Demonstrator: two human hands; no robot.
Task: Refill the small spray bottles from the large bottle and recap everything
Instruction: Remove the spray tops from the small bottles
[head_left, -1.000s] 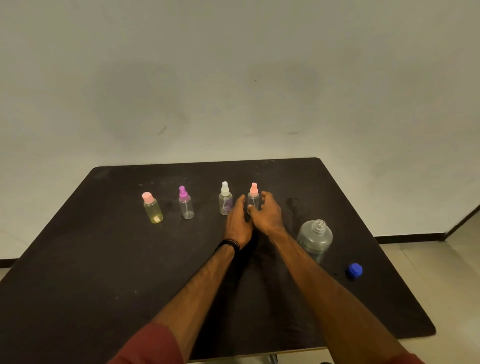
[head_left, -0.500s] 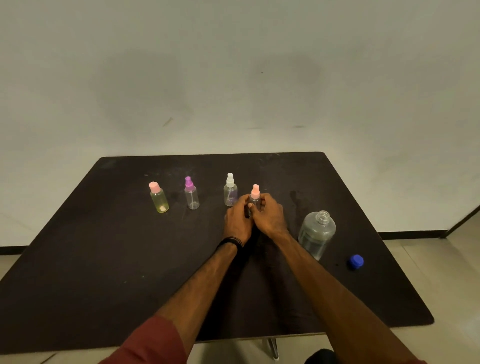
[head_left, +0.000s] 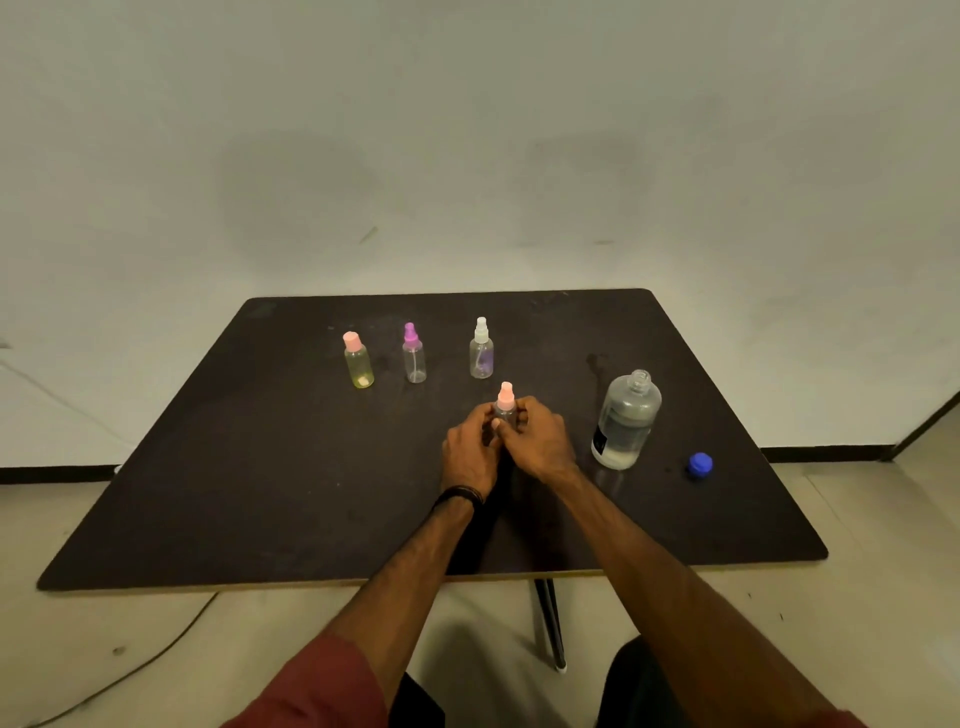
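Observation:
My left hand (head_left: 470, 452) and my right hand (head_left: 537, 439) are both wrapped around a small clear spray bottle with a pink top (head_left: 505, 400) near the middle of the black table (head_left: 260, 493); only its top and neck show. To the right stands the large clear bottle (head_left: 626, 421), uncapped and partly full. Its blue cap (head_left: 700, 464) lies on the table further right. Three more small bottles stand in a row behind: a yellowish one with a pink cap (head_left: 357, 361), one with a purple sprayer (head_left: 414, 354), one with a white sprayer (head_left: 481, 349).
A pale wall rises behind the table. The table's front edge runs just below my forearms, with a thin black leg (head_left: 550, 623) under it. A cable (head_left: 130, 670) lies on the floor at the lower left.
Both hands have drawn the pink-topped spray bottle towards me, out of the row with the other small bottles. The camera view has also shifted, so the table sits lower.

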